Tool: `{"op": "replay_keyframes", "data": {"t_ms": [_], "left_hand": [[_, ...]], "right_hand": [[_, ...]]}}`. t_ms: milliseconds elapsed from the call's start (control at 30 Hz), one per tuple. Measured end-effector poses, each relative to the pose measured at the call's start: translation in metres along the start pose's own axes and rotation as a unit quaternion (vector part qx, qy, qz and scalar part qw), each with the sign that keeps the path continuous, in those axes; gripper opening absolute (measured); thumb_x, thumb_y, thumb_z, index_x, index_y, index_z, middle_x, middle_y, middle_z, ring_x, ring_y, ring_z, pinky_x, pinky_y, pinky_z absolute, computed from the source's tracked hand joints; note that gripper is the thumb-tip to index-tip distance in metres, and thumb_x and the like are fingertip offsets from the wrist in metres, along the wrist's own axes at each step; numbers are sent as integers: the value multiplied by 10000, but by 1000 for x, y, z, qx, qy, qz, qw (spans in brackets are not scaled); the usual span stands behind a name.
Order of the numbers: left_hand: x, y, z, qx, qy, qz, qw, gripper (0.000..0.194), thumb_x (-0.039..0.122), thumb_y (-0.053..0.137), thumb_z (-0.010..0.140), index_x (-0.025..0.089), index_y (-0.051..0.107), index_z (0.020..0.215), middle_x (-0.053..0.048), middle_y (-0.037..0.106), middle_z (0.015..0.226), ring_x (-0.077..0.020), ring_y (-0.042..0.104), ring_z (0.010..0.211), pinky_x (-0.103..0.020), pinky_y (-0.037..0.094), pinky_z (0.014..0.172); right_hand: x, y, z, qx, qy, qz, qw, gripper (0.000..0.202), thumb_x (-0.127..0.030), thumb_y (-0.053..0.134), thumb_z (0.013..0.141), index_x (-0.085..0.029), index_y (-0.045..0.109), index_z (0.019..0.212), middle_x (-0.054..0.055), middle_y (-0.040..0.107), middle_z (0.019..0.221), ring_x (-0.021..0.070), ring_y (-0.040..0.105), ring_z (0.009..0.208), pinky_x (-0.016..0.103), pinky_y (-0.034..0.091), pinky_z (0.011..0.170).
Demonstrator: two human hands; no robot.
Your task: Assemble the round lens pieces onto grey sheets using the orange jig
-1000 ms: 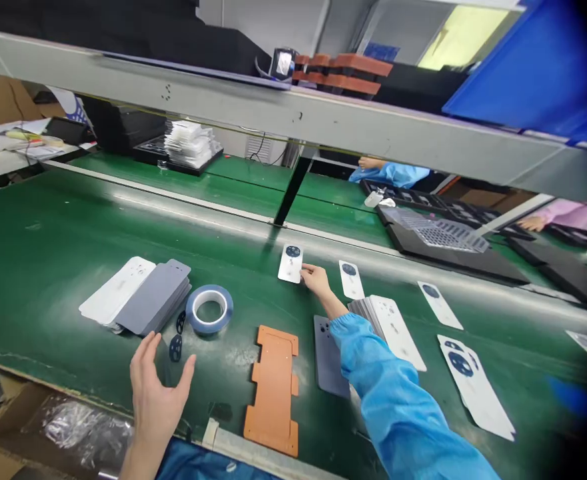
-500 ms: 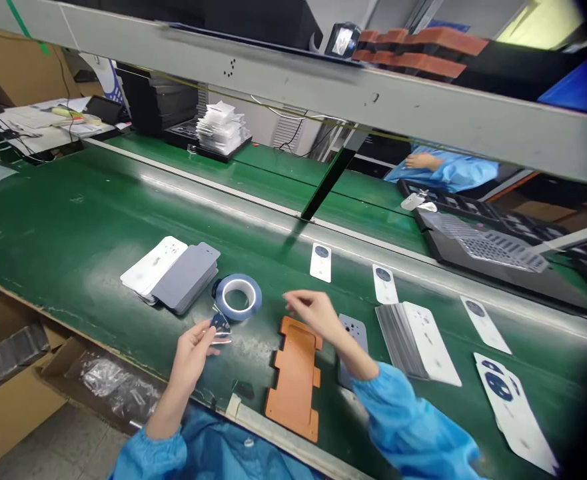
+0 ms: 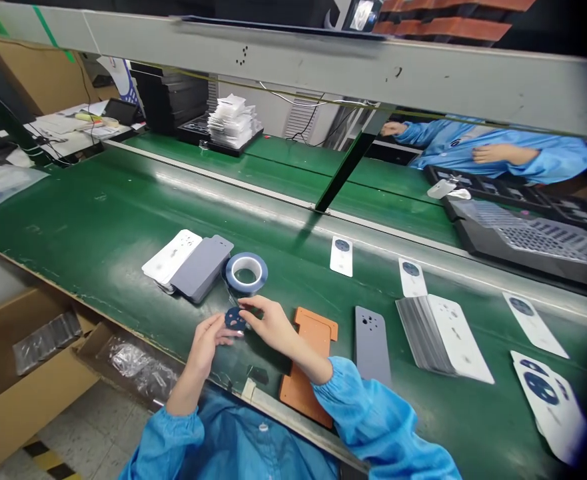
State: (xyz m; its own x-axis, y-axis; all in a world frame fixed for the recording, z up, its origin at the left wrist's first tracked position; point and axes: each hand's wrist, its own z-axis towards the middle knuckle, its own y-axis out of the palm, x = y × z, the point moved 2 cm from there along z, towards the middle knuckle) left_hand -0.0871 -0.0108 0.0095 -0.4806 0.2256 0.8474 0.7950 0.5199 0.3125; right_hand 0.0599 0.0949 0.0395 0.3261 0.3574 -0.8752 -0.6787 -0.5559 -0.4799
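Observation:
Between the thumb and fingers of my left hand is a thin dark blue disc with holes. My right hand reaches over from the other side, its fingertips pinched at the disc's right edge. Just beyond both hands lies a roll of blue tape with a white core. Under my right forearm is an orange tray-like fixture. A grey phone-shaped panel with small holes lies to the right of it.
Left of the tape are stacked white panels and grey panels. A fanned stack of panels and single white panels with dark discs lie to the right. A black post stands behind; a co-worker's sleeve shows beyond.
My right hand has moved left and down from above the orange fixture to the disc in my left hand. The view has shifted slightly, and more of the co-worker shows.

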Motion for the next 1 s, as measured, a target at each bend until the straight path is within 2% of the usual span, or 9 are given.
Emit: {"op": "replay_keyframes", "data": {"t_ms": [133, 233, 400, 467, 600, 667, 800, 900, 1000], "left_hand": [[0, 2, 1, -14, -2, 30, 999, 456, 524, 774, 745, 105, 722, 918, -133, 788, 897, -266, 784, 734, -267, 538, 561], [3, 0, 2, -23, 3, 65, 998, 455, 520, 729, 781, 106, 743, 969, -153, 798, 925, -284, 787, 779, -294, 555, 587], [12, -7, 5, 23, 48, 136, 989, 480, 542, 631, 855, 102, 714, 1030, -188, 784, 1070, -285, 773, 838, -324, 563, 639], [17, -9, 2, 87, 135, 208, 965, 474, 526, 631, 874, 124, 691, 1117, -176, 760, 1142, -282, 751, 933, -352, 579, 733], [27, 5, -18, 201, 357, 333, 849, 397, 384, 690, 880, 191, 648, 1225, -129, 672, 1313, -291, 614, 1235, -435, 513, 1026], [23, 22, -23, 157, 370, 337, 852, 295, 347, 680, 897, 182, 671, 1140, -126, 684, 1250, -289, 631, 1188, -440, 517, 1013], [-4, 66, -10, -36, 223, 314, 922, 251, 383, 668, 896, 167, 702, 1019, -94, 747, 916, -223, 723, 822, -347, 580, 751], [-28, 96, 8, -121, 148, 345, 919, 228, 356, 691, 840, 171, 707, 974, -74, 757, 864, -189, 724, 755, -274, 542, 647], [-41, 116, 19, -156, 122, 378, 905, 188, 312, 686, 812, 173, 690, 938, -66, 764, 892, -167, 709, 726, -257, 513, 638]], "right_hand": [[-2, 5, -6, 45, -47, -46, 997, 128, -207, 697, 911, -240, 805, 971, 77, 728, 1024, 241, 671, 1011, 406, 532, 925], [-7, 3, -18, 59, -70, -37, 995, 133, -232, 687, 921, -250, 815, 952, 64, 676, 938, 215, 647, 903, 361, 535, 826], [-17, -20, -52, 29, 18, 111, 993, 155, -325, 680, 919, -219, 786, 881, 12, 678, 754, 161, 608, 691, 292, 502, 666], [-13, -38, -69, 36, 69, 162, 984, 213, -384, 688, 907, -206, 753, 808, 21, 696, 752, 168, 626, 696, 294, 506, 660], [19, -79, -101, 88, 146, 190, 967, 220, -412, 771, 818, -202, 712, 847, 43, 722, 831, 188, 672, 766, 323, 544, 735], [41, -96, -114, 116, 181, 170, 962, 256, -392, 802, 779, -202, 682, 902, 38, 718, 850, 179, 670, 760, 325, 548, 742], [73, -112, -128, 132, 222, 142, 956, 328, -365, 823, 728, -204, 617, 926, 9, 691, 805, 148, 638, 676, 297, 529, 658], [82, -112, -128, 139, 237, 111, 955, 327, -357, 811, 718, -200, 607, 920, -1, 681, 776, 140, 618, 642, 292, 512, 632], [85, -110, -125, 152, 240, 75, 956, 302, -361, 785, 738, -197, 610, 923, -13, 661, 746, 139, 596, 628, 293, 491, 623]]}}
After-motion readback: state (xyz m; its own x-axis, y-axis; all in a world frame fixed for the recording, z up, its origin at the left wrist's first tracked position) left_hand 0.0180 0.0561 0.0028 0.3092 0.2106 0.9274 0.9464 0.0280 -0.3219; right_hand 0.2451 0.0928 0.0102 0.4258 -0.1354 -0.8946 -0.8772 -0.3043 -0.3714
